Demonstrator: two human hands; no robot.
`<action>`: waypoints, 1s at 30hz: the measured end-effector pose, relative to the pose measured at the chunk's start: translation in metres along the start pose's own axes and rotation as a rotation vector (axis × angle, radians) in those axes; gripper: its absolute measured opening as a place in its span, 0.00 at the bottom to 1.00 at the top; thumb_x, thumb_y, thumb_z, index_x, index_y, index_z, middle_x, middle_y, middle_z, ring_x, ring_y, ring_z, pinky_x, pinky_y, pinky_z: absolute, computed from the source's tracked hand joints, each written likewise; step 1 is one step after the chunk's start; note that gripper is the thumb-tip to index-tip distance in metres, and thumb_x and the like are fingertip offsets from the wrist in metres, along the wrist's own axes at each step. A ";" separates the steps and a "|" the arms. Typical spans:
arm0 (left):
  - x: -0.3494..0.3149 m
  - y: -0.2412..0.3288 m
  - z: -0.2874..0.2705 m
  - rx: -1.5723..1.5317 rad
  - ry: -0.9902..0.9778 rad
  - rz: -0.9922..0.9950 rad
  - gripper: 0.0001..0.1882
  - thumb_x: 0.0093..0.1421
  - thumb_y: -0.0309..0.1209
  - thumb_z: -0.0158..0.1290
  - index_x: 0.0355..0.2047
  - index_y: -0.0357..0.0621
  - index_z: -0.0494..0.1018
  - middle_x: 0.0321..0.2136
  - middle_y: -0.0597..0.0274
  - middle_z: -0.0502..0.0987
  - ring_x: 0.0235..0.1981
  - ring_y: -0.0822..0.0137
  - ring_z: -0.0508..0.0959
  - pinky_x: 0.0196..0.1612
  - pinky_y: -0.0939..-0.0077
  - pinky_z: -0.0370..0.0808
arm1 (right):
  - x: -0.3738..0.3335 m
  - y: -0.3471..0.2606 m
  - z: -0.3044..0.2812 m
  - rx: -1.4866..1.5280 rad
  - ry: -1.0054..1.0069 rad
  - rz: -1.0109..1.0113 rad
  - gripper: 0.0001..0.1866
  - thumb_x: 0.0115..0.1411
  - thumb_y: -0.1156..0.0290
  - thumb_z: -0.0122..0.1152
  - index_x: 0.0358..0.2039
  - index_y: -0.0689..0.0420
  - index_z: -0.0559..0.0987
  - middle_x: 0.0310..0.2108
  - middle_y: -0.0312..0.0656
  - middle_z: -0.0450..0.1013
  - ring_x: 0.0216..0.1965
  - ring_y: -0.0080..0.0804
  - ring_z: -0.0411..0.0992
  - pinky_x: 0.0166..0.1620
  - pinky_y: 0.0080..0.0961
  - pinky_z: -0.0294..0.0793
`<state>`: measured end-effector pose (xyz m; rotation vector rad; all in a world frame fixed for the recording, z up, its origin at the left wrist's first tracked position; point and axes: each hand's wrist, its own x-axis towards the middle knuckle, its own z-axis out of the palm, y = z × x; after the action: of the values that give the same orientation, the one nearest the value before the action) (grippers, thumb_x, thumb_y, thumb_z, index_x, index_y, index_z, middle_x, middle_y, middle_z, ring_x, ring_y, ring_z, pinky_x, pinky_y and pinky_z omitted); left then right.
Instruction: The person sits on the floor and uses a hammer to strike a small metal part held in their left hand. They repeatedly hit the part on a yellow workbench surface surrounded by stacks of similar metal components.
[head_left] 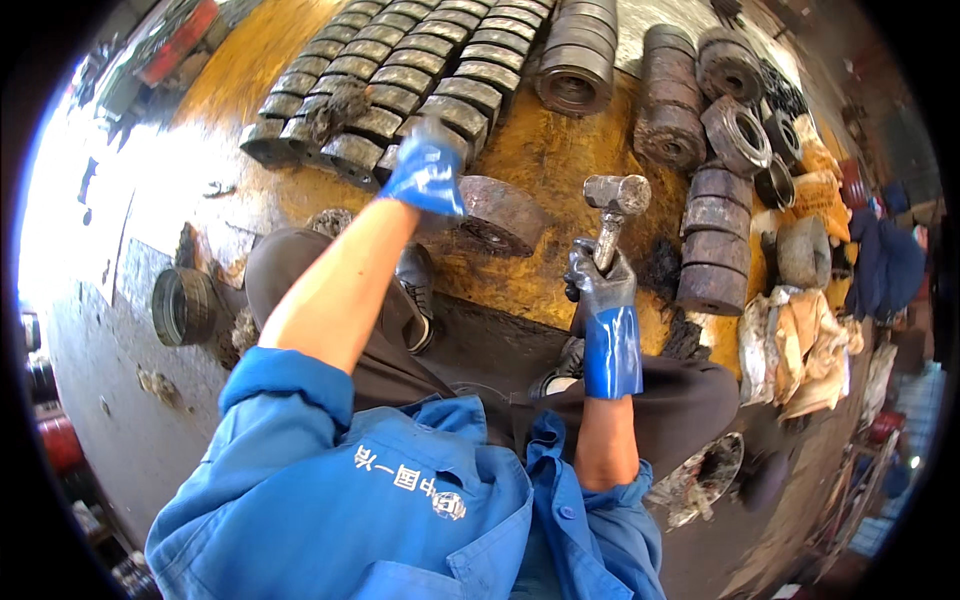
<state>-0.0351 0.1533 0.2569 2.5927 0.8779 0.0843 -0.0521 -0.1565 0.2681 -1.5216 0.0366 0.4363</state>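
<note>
My right hand [600, 285], in a blue glove with a dark grip, is closed around the handle of a hammer [617, 195]. The metal head points up and away from me. My left hand [430, 170], also in a blue glove, is smeared by motion, so its fingers cannot be made out. It hovers at the near end of the rows of metal blocks [395, 95], just above and left of a rusty metal ring [500, 215]. That ring lies on the yellow, grease-stained surface [575, 160] in front of me.
Stacked metal rings [577, 60] and rusty cylinders [670, 100] stand at the far right. Nearer on that side are more rings [716, 240] and crumpled cloth sacks [795, 350]. A loose ring [183, 307] sits on the floor at left. Dirty rags [337, 108] lie on the blocks.
</note>
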 end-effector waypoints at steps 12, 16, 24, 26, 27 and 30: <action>0.005 0.016 -0.158 -0.440 0.198 0.086 0.39 0.65 0.49 0.56 0.68 0.39 0.58 0.62 0.40 0.68 0.60 0.47 0.74 0.64 0.62 0.71 | 0.034 -0.036 0.082 0.192 -0.214 -0.121 0.22 0.58 0.73 0.68 0.53 0.64 0.75 0.43 0.46 0.80 0.31 0.31 0.79 0.36 0.27 0.80; 0.017 0.029 -0.144 -0.482 0.183 0.182 0.38 0.66 0.48 0.54 0.68 0.39 0.58 0.62 0.41 0.68 0.60 0.48 0.74 0.64 0.62 0.70 | 0.096 0.080 0.023 -0.891 -0.303 0.085 0.24 0.61 0.52 0.62 0.44 0.64 0.80 0.33 0.44 0.81 0.30 0.36 0.79 0.34 0.35 0.79; 0.015 0.010 -0.142 -0.761 0.131 0.165 0.35 0.69 0.46 0.52 0.68 0.39 0.58 0.63 0.43 0.68 0.60 0.49 0.74 0.65 0.63 0.70 | 0.079 0.008 0.049 -0.531 -0.277 0.312 0.15 0.64 0.62 0.64 0.42 0.61 0.78 0.24 0.35 0.73 0.20 0.23 0.69 0.25 0.23 0.71; 0.010 0.004 -0.141 -1.139 -0.056 0.126 0.33 0.71 0.44 0.49 0.69 0.39 0.58 0.64 0.44 0.68 0.60 0.50 0.74 0.66 0.63 0.69 | 0.081 0.037 0.027 -0.290 -0.211 0.433 0.15 0.64 0.63 0.63 0.44 0.60 0.78 0.23 0.35 0.72 0.21 0.23 0.70 0.24 0.23 0.73; 0.008 0.007 -0.141 -1.353 -0.175 0.096 0.31 0.72 0.43 0.46 0.69 0.39 0.57 0.64 0.46 0.67 0.60 0.50 0.73 0.66 0.63 0.68 | 0.095 0.071 -0.003 -0.203 -0.208 0.463 0.15 0.65 0.62 0.63 0.46 0.58 0.79 0.23 0.34 0.72 0.21 0.25 0.71 0.24 0.26 0.75; -0.001 0.004 -0.164 -1.870 -0.384 0.045 0.28 0.76 0.43 0.35 0.70 0.41 0.55 0.67 0.47 0.63 0.64 0.51 0.69 0.67 0.57 0.67 | 0.110 0.110 -0.003 0.036 -0.077 0.536 0.15 0.66 0.59 0.60 0.46 0.54 0.79 0.23 0.36 0.73 0.20 0.31 0.71 0.24 0.31 0.75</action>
<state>-0.0632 0.2075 0.4093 0.7981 0.2201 0.2474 0.0173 -0.1329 0.1309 -1.4486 0.3964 0.9148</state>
